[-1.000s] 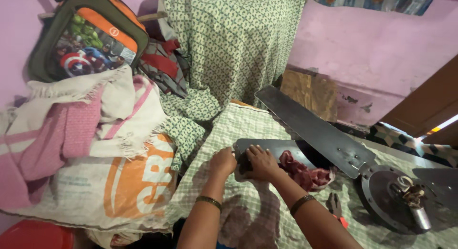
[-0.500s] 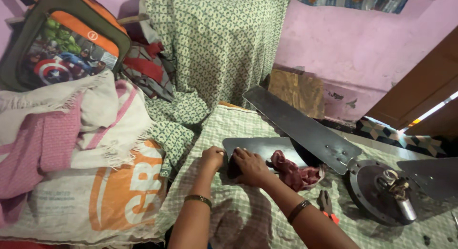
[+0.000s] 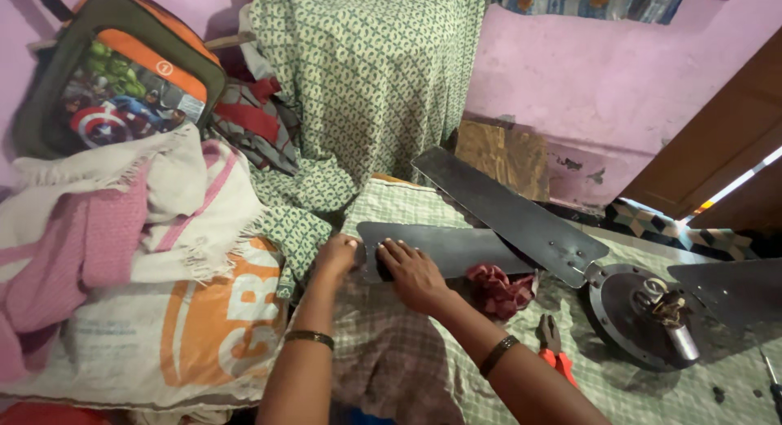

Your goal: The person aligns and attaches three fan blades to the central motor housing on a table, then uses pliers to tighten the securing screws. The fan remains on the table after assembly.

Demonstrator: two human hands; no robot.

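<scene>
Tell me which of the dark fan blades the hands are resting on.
The detached fan blade lying flat nearest the person: left hand grips its end, right hand presses on top. The longer blade behind stays bolted to the motor hub.

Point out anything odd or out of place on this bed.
A dismantled ceiling fan lies on the checked bedsheet: its motor hub and dark blades. The left hand and right hand press on a loose blade, beside a crumpled maroon rag and red-handled pliers.
</scene>
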